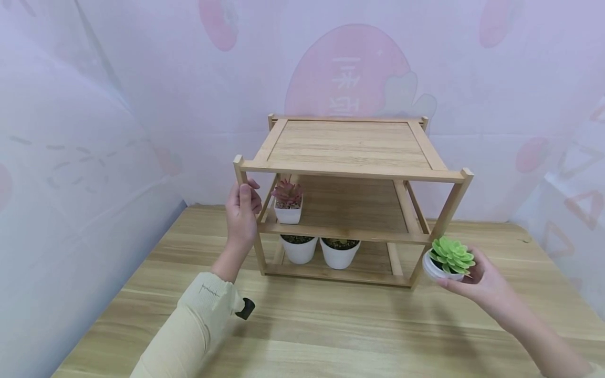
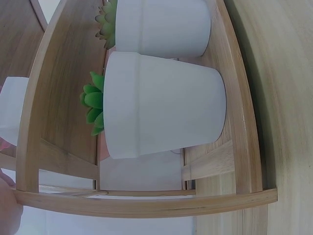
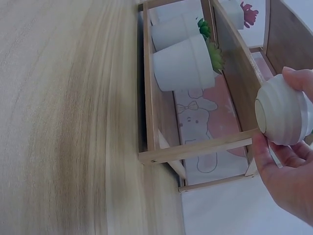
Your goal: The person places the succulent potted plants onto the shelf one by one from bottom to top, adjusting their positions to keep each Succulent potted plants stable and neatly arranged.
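Observation:
A wooden three-tier shelf (image 1: 354, 170) stands on the table. My left hand (image 1: 243, 212) grips its front left post, just above the middle tier. To the right of the shelf, my right hand (image 1: 487, 281) holds a small potted succulent (image 1: 452, 255), bright green in a round white pot, off the table near the front right post. In the right wrist view, the fingers and thumb pinch that ridged white pot (image 3: 281, 110). On the middle tier at the left sits a reddish succulent (image 1: 287, 202) in a square white pot. Two white pots, one (image 1: 299, 249) beside the other (image 1: 339, 253), stand on the bottom tier.
The wood-grain table (image 1: 302, 325) extends in front of the shelf and to both sides. A pale printed cloth (image 1: 227, 94) hangs behind and around it. The shelf's top panel (image 1: 350, 144) bears nothing. In the left wrist view, green leaves (image 2: 93, 100) poke from a bottom-tier pot.

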Tool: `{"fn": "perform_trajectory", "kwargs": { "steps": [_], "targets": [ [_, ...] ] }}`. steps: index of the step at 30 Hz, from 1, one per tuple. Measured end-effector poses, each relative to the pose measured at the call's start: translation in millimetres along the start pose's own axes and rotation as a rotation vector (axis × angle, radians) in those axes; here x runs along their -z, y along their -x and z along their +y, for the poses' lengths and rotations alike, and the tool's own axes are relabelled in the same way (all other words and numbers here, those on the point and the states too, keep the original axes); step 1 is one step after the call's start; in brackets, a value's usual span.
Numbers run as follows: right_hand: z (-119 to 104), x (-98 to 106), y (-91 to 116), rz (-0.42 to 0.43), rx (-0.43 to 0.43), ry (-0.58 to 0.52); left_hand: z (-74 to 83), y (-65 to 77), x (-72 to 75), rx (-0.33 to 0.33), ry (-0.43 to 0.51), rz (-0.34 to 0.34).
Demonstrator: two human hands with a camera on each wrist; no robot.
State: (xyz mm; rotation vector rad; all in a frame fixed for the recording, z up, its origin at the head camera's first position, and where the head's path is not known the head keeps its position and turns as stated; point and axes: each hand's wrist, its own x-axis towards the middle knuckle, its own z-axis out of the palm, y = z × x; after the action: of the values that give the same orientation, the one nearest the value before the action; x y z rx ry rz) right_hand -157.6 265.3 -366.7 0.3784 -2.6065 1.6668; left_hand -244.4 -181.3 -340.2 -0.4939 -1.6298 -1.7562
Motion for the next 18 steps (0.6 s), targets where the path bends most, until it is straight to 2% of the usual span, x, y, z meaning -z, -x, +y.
{"fn": "perform_trajectory", "kwargs": {
  "steps": [7, 18],
  "targets": [
    [-6.8, -2.2, 2.3, -0.024, -0.017, 0.005, 0.9, 0.1, -0.1, 0.006, -0.003, 0.003],
    [-15.1, -5.4, 1.6, -0.046, 0.022, -0.028, 2.9, 0.5, -0.9, 0.010, 0.004, -0.007]
  ]
}}
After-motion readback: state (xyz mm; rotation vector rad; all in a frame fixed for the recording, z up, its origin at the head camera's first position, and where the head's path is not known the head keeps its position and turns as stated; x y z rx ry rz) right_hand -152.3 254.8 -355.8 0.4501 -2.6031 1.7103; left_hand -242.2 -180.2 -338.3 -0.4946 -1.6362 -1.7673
